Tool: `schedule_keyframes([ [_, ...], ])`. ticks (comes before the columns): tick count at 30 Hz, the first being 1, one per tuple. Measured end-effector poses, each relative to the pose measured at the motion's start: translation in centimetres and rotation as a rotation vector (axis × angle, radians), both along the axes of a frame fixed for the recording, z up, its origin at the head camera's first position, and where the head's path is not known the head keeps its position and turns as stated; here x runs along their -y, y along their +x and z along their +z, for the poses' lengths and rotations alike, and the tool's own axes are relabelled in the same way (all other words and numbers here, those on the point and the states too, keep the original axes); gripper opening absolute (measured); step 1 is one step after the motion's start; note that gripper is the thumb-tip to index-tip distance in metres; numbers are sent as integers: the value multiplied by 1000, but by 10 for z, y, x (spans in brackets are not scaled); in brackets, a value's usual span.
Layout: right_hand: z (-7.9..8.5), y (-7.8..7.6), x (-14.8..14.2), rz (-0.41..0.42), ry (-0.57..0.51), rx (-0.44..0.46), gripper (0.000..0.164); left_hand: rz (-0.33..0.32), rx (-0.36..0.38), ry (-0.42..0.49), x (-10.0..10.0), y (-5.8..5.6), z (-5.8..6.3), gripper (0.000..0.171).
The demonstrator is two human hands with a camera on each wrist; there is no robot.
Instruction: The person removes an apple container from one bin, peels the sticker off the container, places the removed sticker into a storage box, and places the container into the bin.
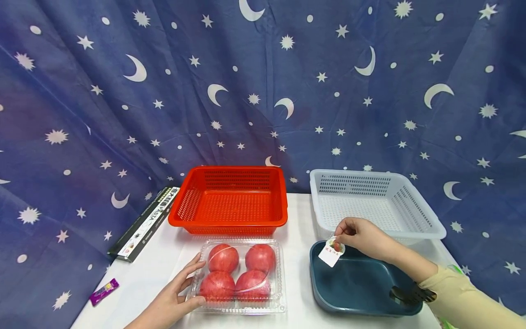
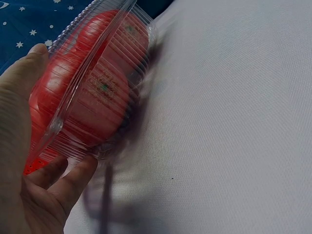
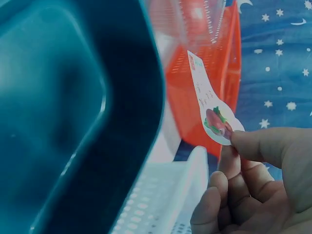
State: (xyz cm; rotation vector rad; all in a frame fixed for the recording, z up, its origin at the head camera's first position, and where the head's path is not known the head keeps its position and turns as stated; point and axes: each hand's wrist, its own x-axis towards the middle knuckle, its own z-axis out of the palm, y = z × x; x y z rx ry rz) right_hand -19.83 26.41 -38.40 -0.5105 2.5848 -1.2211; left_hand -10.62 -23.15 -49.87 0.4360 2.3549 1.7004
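Note:
A clear plastic box holds several red round fruits that look like apples. My left hand touches the left side of this box, thumb near its front corner and fingers further back. In the left wrist view, the same hand rests against the box's ribbed wall. A small white paper tag with a picture of red fruit is pinched between thumb and fingers of my right hand. That hand hovers over the back left of a dark teal tub. The right wrist view shows the tag hanging clear of the tub.
Behind the fruit box is a red basket; a white basket stands behind the tub. On the left lie a long pasta box and a small purple packet. A starry blue curtain hangs at the table's back.

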Motion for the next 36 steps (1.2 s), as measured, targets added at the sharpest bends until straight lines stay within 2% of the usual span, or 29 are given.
schedule_keyframes([
  [4,-7,3,-9,42,-11,62,7,-1,-22,-13,1,0,0,71],
  [16,-29,8,-17,101,42,92,5,-15,-32,10,1,2,-1,72],
  [27,-41,11,-17,109,155,34,9,-9,-13,17,0,1,-1,72],
  [36,-45,10,-14,106,202,50,9,-13,-25,17,0,2,-1,72],
])
